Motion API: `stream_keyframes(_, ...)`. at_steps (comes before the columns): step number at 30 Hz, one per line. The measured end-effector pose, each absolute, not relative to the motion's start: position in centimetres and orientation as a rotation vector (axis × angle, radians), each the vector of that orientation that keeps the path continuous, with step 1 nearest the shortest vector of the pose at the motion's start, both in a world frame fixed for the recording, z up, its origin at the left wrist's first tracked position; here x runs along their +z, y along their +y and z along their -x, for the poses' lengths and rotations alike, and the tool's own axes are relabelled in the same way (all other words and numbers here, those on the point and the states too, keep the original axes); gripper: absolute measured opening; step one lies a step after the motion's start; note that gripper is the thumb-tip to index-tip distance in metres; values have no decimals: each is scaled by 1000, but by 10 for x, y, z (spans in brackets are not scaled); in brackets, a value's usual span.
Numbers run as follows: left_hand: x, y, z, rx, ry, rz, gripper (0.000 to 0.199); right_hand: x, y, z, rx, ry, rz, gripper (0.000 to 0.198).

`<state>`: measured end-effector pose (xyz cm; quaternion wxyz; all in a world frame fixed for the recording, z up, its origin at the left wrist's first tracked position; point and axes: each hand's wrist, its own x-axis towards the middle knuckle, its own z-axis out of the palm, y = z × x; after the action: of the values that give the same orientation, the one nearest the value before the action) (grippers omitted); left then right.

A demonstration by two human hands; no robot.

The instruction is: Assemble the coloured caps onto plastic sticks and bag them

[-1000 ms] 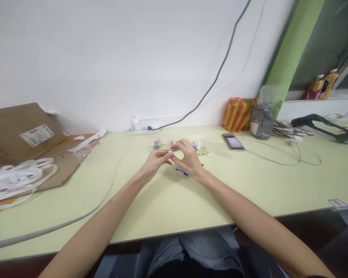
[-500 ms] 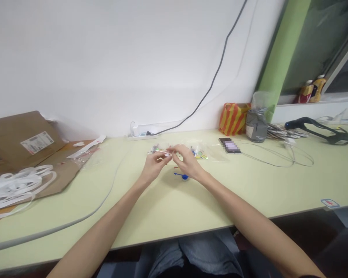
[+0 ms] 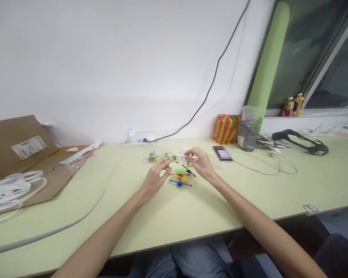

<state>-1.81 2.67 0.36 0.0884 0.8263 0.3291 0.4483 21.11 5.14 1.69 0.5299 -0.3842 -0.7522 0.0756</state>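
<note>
Brown cardboard, a folded box with a white label (image 3: 5, 141), lies at nine o'clock on a pale yellow-green desk (image 3: 150, 224); the clock's centre is the middle of the view. Coiled flat white ribbon (image 3: 16, 191) sits just below it. At eight o'clock is a small bunch of mixed-colour plastic parts (image 3: 152, 156), too small to tell apart.

The left hand (image 3: 156, 177) is at seven o'clock, its fingers stretched forward and its thumb well apart. Fingertips reach a bright green plastic piece (image 3: 170, 157); whether they touch it cannot be told.

Near six o'clock lie small arrow-shaped plastic spinners with round hubs: blue (image 3: 180, 184), yellow (image 3: 184, 179) and black (image 3: 189, 172) ones among them. They look light, stiff and rather slick; their thin shafts might snap, so the hub seems the safer hold.

At five o'clock, a slim white plastic strip (image 3: 180, 155) points leftward from the right hand (image 3: 200, 163), whose thumb and fingertips pinch its right end. It, too, looks light and easily bent.

Farther right, near three o'clock, lies a dark-edged phone (image 3: 223, 153).
</note>
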Motion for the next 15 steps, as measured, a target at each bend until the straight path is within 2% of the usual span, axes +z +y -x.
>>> stream_keyframes(6, -4, 28, 18, 1193, 934, -2606, 34, -5, 54, -266, 291, -2109, 1159, 9)
stream_keyframes(11, 0, 30, 20, 1267, 938, -2622, 32, -23, 49, -256, 189, -2149, 1264, 37)
stream_keyframes(15, 15, 14, 18, 1383, 861, -2658, 29, -20, 44, -245, 153, -2148, 1284, 25)
